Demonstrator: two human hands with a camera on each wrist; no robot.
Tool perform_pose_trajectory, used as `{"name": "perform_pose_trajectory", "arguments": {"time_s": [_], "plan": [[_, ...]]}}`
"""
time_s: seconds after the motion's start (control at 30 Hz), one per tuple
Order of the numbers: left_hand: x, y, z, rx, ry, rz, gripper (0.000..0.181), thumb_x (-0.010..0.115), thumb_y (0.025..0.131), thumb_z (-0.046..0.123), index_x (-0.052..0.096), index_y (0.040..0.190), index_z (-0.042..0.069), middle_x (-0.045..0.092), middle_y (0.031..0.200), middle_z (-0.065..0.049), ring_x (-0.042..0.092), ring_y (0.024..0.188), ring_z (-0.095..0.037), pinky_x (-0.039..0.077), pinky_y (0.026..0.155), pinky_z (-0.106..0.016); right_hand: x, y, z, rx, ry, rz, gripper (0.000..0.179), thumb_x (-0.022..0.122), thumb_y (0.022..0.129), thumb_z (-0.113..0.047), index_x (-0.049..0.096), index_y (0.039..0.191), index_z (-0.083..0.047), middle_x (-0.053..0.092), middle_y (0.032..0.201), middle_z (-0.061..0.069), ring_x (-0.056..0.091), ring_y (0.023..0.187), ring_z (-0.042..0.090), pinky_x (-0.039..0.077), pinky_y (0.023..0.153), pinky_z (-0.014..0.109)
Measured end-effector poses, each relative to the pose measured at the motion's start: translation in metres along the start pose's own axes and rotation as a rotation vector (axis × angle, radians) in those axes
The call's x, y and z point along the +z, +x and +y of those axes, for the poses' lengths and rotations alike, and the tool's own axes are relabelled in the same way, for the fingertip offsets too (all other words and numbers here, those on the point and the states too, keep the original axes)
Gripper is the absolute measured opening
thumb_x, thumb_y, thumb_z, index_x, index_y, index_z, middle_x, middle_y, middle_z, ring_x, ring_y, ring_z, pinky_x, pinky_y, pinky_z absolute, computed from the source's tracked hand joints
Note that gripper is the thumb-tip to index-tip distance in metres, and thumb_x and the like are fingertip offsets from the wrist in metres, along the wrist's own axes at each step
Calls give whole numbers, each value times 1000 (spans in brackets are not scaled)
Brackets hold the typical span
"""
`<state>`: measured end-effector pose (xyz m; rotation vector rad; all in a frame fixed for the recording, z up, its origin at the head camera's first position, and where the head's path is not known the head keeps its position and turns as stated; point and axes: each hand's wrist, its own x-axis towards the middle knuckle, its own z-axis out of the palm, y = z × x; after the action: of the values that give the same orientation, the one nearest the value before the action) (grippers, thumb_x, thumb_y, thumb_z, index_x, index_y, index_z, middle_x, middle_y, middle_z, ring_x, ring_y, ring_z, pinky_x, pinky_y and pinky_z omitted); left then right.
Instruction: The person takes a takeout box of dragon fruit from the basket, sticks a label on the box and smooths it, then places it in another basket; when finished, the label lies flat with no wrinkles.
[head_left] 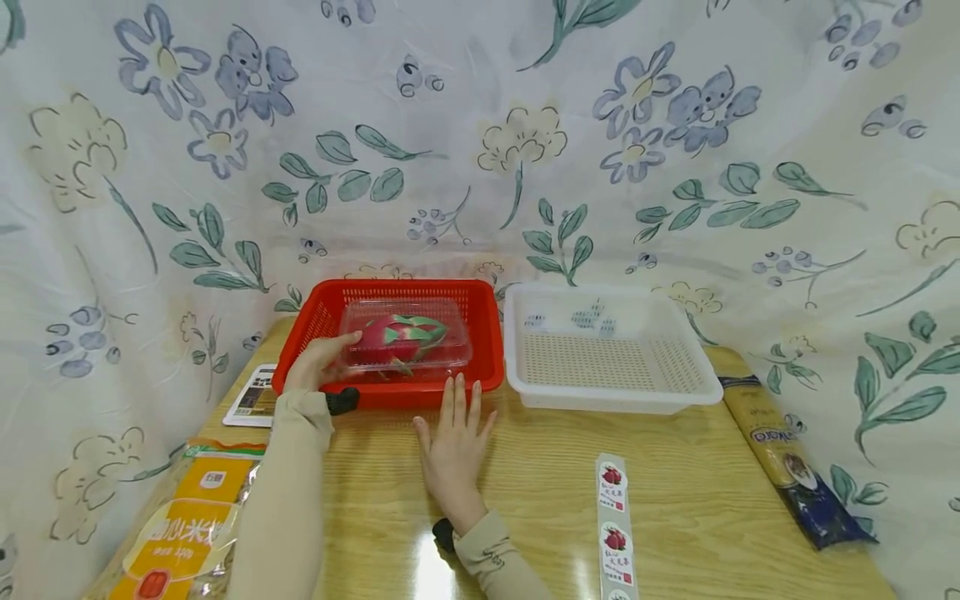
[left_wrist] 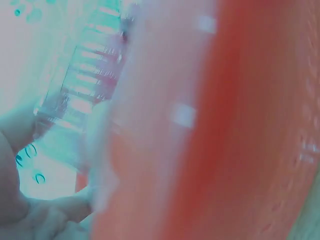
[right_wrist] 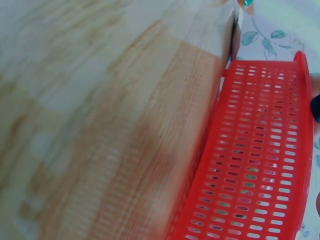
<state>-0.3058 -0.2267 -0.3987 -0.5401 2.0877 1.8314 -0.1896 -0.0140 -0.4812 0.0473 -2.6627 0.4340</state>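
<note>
A red basket stands on the table with a clear plastic box in its opening. A pink dragon fruit with green scales shows through the plastic; one fruit or more, I cannot tell. My left hand reaches over the basket's left side and grips the box's left end. In the left wrist view the ridged clear box lies between thumb and fingers, blurred by the red rim close by. My right hand lies with fingers spread and straight, fingertips at the basket's front rim.
A white basket stands right of the red one. A strip of round stickers lies on the table. At the right edge is a yellow and blue packet. An orange-labelled bag and a printed card lie left.
</note>
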Motion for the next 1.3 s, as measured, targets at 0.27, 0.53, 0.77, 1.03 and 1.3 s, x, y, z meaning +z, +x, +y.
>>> {"name": "perform_pose_trajectory", "arguments": {"time_s": [0.27, 0.53, 0.77, 1.03, 1.3], "plan": [[7, 0, -6, 14, -24, 190, 45, 57, 95, 37, 48, 123, 4, 57, 108, -6, 54, 66, -10, 54, 63, -18, 1, 1, -2, 0, 39, -4, 68, 41, 97, -54, 34, 151, -12, 33, 158, 3, 23, 148, 29, 27, 110, 67], [6, -10, -5, 11, -108, 220, 54, 55, 96, 37, 44, 135, 2, 55, 123, -11, 57, 69, -8, 54, 62, -18, -5, 0, -2, 15, 79, -58, 68, 43, 97, -54, 34, 151, -13, 32, 158, 3, 22, 148, 29, 26, 111, 67], [7, -26, 10, 99, -119, 214, 60, 54, 97, 38, 38, 140, -1, 51, 124, -13, 60, 65, -8, 56, 60, -18, -17, 5, 0, 71, 309, -39, 67, 40, 99, -51, 38, 148, -7, 36, 156, 9, 25, 147, 32, 23, 110, 70], [10, -45, 7, 106, -174, 220, 64, 56, 96, 40, 33, 143, 3, 45, 127, -10, 61, 54, -9, 56, 60, -18, -33, 15, 6, 82, 568, 81, 71, 45, 99, -47, 26, 152, -5, 24, 160, 13, 25, 146, 33, 22, 115, 63], [17, -66, 0, 162, -135, 156, 69, 54, 96, 45, 30, 148, 7, 39, 140, -10, 64, 60, -9, 55, 64, -17, -46, 31, 20, 51, 646, 71, 72, 45, 100, -45, 18, 155, -8, 16, 163, 11, 19, 149, 31, 19, 119, 56]]}}
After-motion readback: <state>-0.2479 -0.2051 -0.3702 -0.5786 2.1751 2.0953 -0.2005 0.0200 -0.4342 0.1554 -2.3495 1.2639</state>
